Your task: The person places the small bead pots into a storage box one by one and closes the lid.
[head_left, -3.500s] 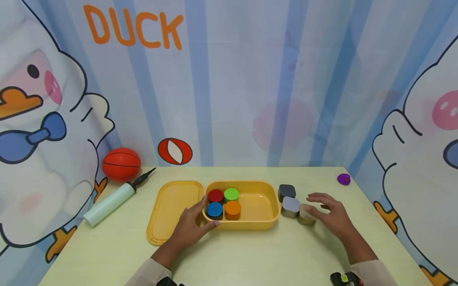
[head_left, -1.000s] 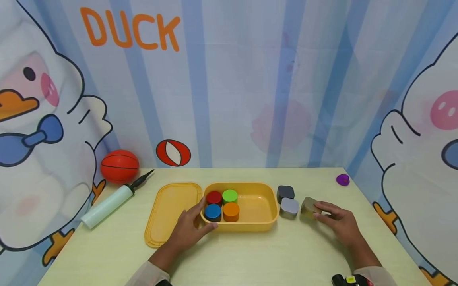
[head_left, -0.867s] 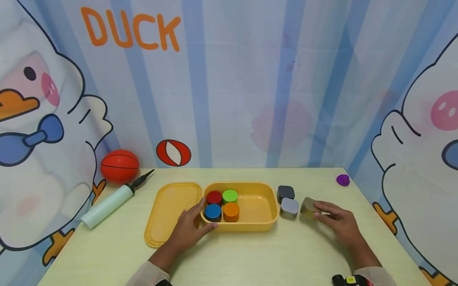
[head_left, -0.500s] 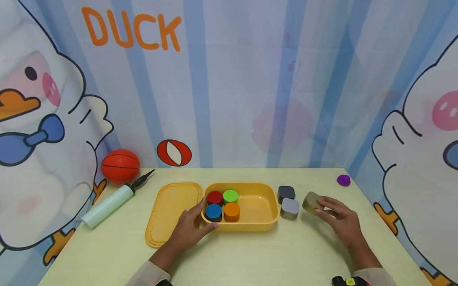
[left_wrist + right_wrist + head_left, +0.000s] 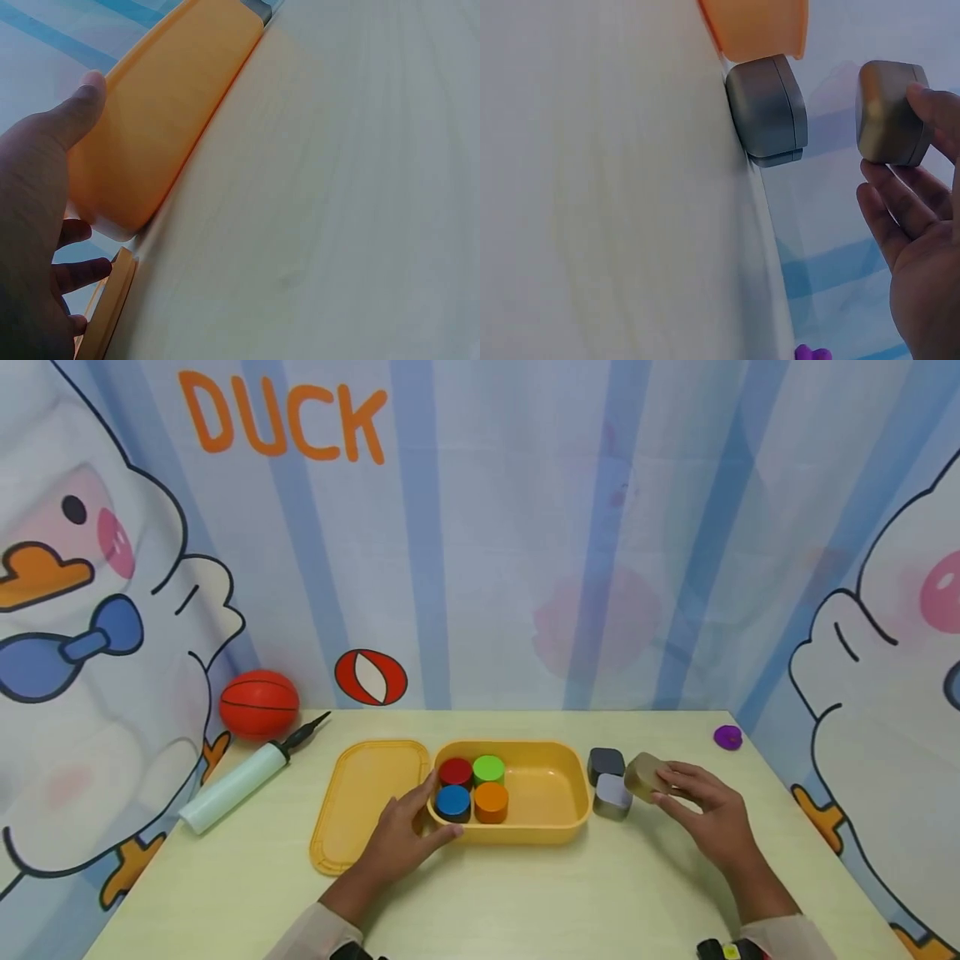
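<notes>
Right hand [image 5: 708, 817] pinching a dull-gold, rounded-square, metallic-looking tin [image 5: 642, 778] above the pale wood-grained tabletop [image 5: 540, 902].
Smooth-sided, tilted, a thin seam near one edge, the tin hangs just right of a silver-grey rounded-square tin [image 5: 612, 797]; the left hand [image 5: 401, 837] rests with fingers spread against the left end of a yellow plastic box [image 5: 525, 835].

The head camera looked forward and down from above the near side of a yellow box [image 5: 517, 835], taking in the desk [image 5: 540, 897] around it. Close by and low, the left-wrist camera faced the box's near wall, its frame turned sideways. The right-wrist camera, turned sideways, looked forward from near the box's right end. Both wrist views shared the box with the head view.
</notes>
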`<move>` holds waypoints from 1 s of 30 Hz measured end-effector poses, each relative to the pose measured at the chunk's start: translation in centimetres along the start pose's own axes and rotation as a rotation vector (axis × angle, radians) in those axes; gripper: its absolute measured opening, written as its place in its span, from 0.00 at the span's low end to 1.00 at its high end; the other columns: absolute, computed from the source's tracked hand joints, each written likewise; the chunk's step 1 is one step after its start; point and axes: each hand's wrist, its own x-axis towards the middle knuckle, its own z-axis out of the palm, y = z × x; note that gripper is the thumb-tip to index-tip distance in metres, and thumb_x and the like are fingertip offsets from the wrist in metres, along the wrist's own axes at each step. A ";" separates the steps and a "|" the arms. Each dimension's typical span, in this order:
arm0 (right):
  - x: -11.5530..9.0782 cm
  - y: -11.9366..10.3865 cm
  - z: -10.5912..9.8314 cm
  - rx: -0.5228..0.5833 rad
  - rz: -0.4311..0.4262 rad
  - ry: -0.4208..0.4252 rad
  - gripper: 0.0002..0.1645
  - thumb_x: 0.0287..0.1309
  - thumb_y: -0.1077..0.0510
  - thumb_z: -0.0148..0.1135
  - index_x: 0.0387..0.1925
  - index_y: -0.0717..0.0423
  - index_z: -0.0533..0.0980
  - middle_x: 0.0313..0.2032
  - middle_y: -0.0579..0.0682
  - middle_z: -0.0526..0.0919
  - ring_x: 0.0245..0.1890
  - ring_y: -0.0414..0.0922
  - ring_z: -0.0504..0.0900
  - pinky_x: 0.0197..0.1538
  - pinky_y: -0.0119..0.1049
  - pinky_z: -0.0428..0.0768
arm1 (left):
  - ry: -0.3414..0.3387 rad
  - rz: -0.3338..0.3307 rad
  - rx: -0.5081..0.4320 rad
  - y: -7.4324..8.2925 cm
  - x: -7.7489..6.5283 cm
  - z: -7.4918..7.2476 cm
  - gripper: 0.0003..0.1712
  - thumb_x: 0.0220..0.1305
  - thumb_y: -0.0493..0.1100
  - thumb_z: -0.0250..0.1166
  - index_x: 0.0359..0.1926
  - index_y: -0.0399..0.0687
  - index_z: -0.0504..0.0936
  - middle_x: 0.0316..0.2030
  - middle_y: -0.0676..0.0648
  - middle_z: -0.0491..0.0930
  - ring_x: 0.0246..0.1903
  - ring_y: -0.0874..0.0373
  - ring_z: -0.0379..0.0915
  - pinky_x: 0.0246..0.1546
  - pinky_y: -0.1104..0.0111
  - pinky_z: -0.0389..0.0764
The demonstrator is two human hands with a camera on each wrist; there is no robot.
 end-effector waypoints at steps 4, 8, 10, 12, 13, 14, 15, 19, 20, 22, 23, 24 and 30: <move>0.7 -0.5 0.1 -0.034 -0.028 -0.036 0.25 0.55 0.79 0.75 0.56 0.72 0.86 0.60 0.30 0.83 0.56 0.19 0.83 0.54 0.18 0.84 | 0.010 0.024 -0.004 0.1 0.2 -0.1 0.58 0.66 0.63 0.78 0.86 0.50 0.61 0.82 0.43 0.67 0.81 0.39 0.66 0.81 0.25 0.49; 1.5 -0.9 0.3 -0.059 -0.040 -0.060 0.25 0.56 0.78 0.75 0.57 0.69 0.87 0.60 0.43 0.85 0.57 0.19 0.82 0.55 0.17 0.83 | 0.010 0.027 -0.006 0.2 0.2 -0.2 0.57 0.66 0.63 0.78 0.86 0.50 0.61 0.82 0.42 0.67 0.81 0.39 0.66 0.81 0.25 0.48; 1.8 -1.1 0.5 -0.057 -0.039 -0.072 0.25 0.57 0.78 0.75 0.57 0.69 0.87 0.60 0.47 0.86 0.57 0.19 0.82 0.56 0.16 0.83 | 0.007 0.024 -0.008 0.2 0.2 -0.2 0.57 0.66 0.62 0.78 0.86 0.50 0.61 0.82 0.42 0.67 0.81 0.39 0.66 0.81 0.25 0.48; 2.1 -1.3 0.7 -0.046 -0.036 -0.085 0.24 0.58 0.77 0.75 0.57 0.69 0.86 0.61 0.47 0.85 0.57 0.19 0.81 0.56 0.16 0.83 | 0.005 0.018 -0.013 0.3 0.2 -0.2 0.57 0.66 0.62 0.78 0.86 0.50 0.61 0.82 0.42 0.67 0.81 0.39 0.65 0.81 0.25 0.47; 2.2 -1.4 0.8 -0.035 -0.035 -0.091 0.24 0.58 0.77 0.75 0.57 0.70 0.86 0.61 0.46 0.85 0.57 0.19 0.81 0.56 0.17 0.83 | 0.003 0.016 -0.014 0.3 0.2 -0.1 0.58 0.66 0.62 0.78 0.86 0.50 0.60 0.82 0.43 0.67 0.81 0.39 0.65 0.81 0.25 0.47; 2.3 -1.4 0.9 -0.020 -0.033 -0.094 0.24 0.58 0.78 0.74 0.57 0.70 0.86 0.61 0.43 0.84 0.57 0.20 0.82 0.56 0.17 0.83 | 0.003 0.015 -0.014 0.2 0.2 0.0 0.58 0.66 0.62 0.78 0.86 0.50 0.61 0.82 0.43 0.67 0.81 0.39 0.65 0.81 0.25 0.48; 2.5 -1.5 1.0 -0.012 -0.033 -0.096 0.23 0.58 0.78 0.74 0.57 0.70 0.86 0.61 0.40 0.84 0.57 0.20 0.82 0.56 0.17 0.83 | 0.003 0.013 -0.014 0.2 0.2 0.0 0.58 0.66 0.62 0.78 0.86 0.50 0.60 0.82 0.43 0.67 0.82 0.39 0.65 0.81 0.25 0.48; 3.2 -1.7 1.7 0.062 -0.016 -0.110 0.22 0.60 0.78 0.72 0.57 0.73 0.85 0.61 0.29 0.82 0.57 0.21 0.83 0.56 0.20 0.85 | 0.003 -0.006 -0.010 0.0 0.1 0.3 0.58 0.66 0.64 0.77 0.87 0.51 0.60 0.82 0.43 0.67 0.82 0.39 0.65 0.81 0.26 0.48; 3.3 -1.8 1.8 0.080 -0.010 -0.117 0.22 0.60 0.78 0.72 0.57 0.74 0.85 0.60 0.28 0.82 0.56 0.22 0.84 0.55 0.21 0.86 | 0.003 -0.012 -0.011 0.0 0.1 0.3 0.58 0.66 0.64 0.78 0.87 0.51 0.60 0.82 0.43 0.67 0.82 0.39 0.65 0.82 0.26 0.48; 3.7 -2.0 2.2 0.116 0.000 -0.132 0.22 0.61 0.78 0.71 0.57 0.75 0.84 0.60 0.29 0.82 0.56 0.22 0.84 0.56 0.22 0.86 | 0.001 -0.020 -0.008 0.0 0.0 0.3 0.58 0.66 0.64 0.77 0.87 0.51 0.59 0.82 0.43 0.67 0.82 0.39 0.64 0.82 0.26 0.48; 3.8 -2.2 2.5 0.130 0.005 -0.141 0.22 0.61 0.78 0.71 0.57 0.75 0.84 0.60 0.31 0.83 0.56 0.23 0.84 0.56 0.22 0.86 | 0.000 -0.023 -0.010 0.0 0.0 0.3 0.58 0.66 0.64 0.77 0.87 0.52 0.59 0.82 0.44 0.66 0.82 0.39 0.64 0.82 0.26 0.47; 4.0 -2.3 2.7 0.139 0.009 -0.151 0.22 0.61 0.78 0.71 0.58 0.75 0.83 0.61 0.35 0.83 0.56 0.23 0.84 0.57 0.22 0.86 | -0.001 -0.023 -0.009 0.0 0.0 0.3 0.58 0.66 0.64 0.77 0.87 0.52 0.59 0.82 0.44 0.66 0.82 0.39 0.64 0.82 0.26 0.47; 5.4 -2.9 3.9 0.077 0.023 -0.213 0.23 0.64 0.73 0.73 0.60 0.70 0.85 0.63 0.68 0.83 0.58 0.20 0.81 0.57 0.21 0.84 | -0.006 -0.014 -0.007 0.1 0.1 0.1 0.58 0.66 0.65 0.76 0.87 0.52 0.59 0.83 0.44 0.66 0.82 0.39 0.64 0.82 0.26 0.46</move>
